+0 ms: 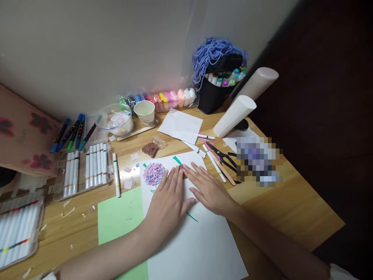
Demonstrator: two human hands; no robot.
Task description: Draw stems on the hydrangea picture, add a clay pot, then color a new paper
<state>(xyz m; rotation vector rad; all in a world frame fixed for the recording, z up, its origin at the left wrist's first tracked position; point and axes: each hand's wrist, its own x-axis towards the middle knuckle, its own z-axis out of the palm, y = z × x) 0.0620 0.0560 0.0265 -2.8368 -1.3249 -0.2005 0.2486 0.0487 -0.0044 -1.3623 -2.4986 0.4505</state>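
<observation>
A white sheet [189, 249] lies over a green sheet [119, 217] on the desk. Near its upper left corner is a round cluster of pink, blue and purple bits [154, 174], with green painted marks around it. My left hand [168, 198] rests flat on the sheet just right of the cluster, fingers extended. Beside it my right hand [208, 188] is laid on the paper, its fingers stretched out toward the left fingertips. A small brown piece [181, 167] shows between the fingertips of both hands. What lies under the palms is hidden.
White markers [96, 163] in clear cases stand left. Behind are a paper cup [145, 112], a bowl [116, 120], colored clay [163, 100] and a bag of brown bits [150, 149]. Scissors [223, 155] lie right, near two white cylinders and a black marker case [214, 97].
</observation>
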